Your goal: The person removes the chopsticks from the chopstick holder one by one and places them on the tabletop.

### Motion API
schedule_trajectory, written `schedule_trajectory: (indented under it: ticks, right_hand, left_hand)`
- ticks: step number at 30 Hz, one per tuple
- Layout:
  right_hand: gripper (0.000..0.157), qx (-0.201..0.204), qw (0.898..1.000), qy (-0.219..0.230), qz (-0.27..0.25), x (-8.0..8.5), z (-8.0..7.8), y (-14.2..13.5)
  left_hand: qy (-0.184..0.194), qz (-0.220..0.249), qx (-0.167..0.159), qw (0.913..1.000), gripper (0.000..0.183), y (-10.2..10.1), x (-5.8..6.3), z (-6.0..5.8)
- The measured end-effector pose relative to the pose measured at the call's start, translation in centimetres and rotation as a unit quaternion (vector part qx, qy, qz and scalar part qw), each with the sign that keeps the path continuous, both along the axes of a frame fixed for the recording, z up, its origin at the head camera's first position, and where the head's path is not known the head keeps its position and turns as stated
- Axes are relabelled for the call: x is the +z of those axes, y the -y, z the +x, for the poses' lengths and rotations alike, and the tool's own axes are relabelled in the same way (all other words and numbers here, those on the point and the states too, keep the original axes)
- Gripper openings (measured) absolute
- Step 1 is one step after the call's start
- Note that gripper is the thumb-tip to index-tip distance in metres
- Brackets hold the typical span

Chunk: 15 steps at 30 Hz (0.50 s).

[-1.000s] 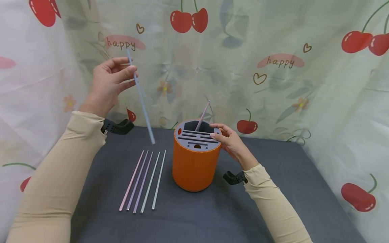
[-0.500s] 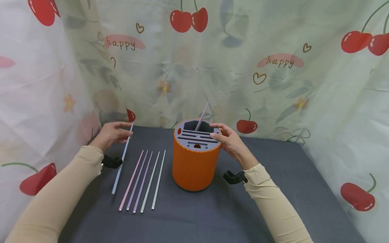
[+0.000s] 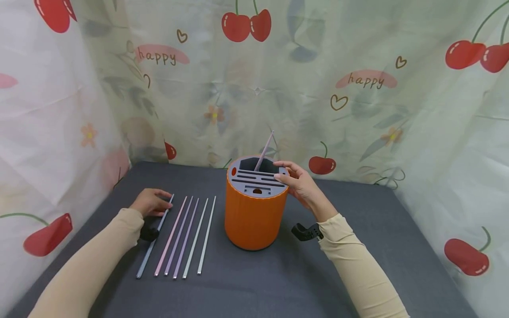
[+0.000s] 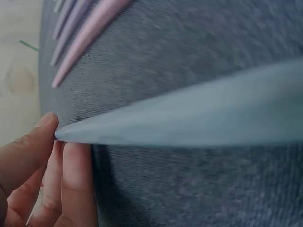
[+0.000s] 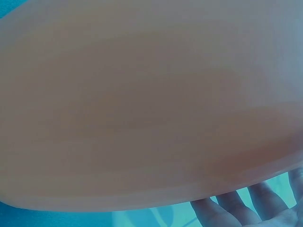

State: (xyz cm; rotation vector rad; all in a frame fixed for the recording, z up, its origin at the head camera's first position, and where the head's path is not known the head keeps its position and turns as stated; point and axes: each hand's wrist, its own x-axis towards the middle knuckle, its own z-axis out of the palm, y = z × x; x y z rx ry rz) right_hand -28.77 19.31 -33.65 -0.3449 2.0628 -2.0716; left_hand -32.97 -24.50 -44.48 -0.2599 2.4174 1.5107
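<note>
My left hand [image 3: 149, 203] pinches the thin far end of a blue chopstick [image 3: 146, 256], which lies along the left side of the dark cloth. In the left wrist view, thumb and fingers meet at the tip of this chopstick [image 4: 189, 118]. Beside it lie pink, purple and silvery chopsticks [image 3: 185, 238] in a row, thick ends toward me. My right hand [image 3: 303, 187] grips the top right rim of an orange knife-and-utensil holder [image 3: 254, 221], thumb on its grey slotted top. One pinkish chopstick [image 3: 264, 152] leans upright in the holder's rear opening.
The dark cloth-covered table [image 3: 342, 265] reaches back to a hanging curtain [image 3: 298, 110] printed with cherries. More of the same curtain stands at both sides. Black wrist straps [image 3: 306, 232] show at each sleeve.
My left hand has come down from in front of the curtain to the table, lowering the blue chopstick to the left of the row. My right hand and the holder stay in place.
</note>
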Motion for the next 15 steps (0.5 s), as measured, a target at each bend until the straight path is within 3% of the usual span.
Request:
schedule_trajectory:
  ticks: [9, 15]
  right_hand:
    - [0.041, -0.001, 1.000, -0.001, -0.001, 0.1, 0.1, 0.0]
    - [0.035, 0.000, 1.000, 0.001, -0.001, 0.0, -0.1, 0.0]
  left_hand:
    - [-0.023, -0.046, 0.004, 0.9987, 0.048, -0.7, -0.6, -0.5]
    - [-0.016, -0.068, 0.010, 0.9975, 0.046, -1.2, -0.4, -0.5]
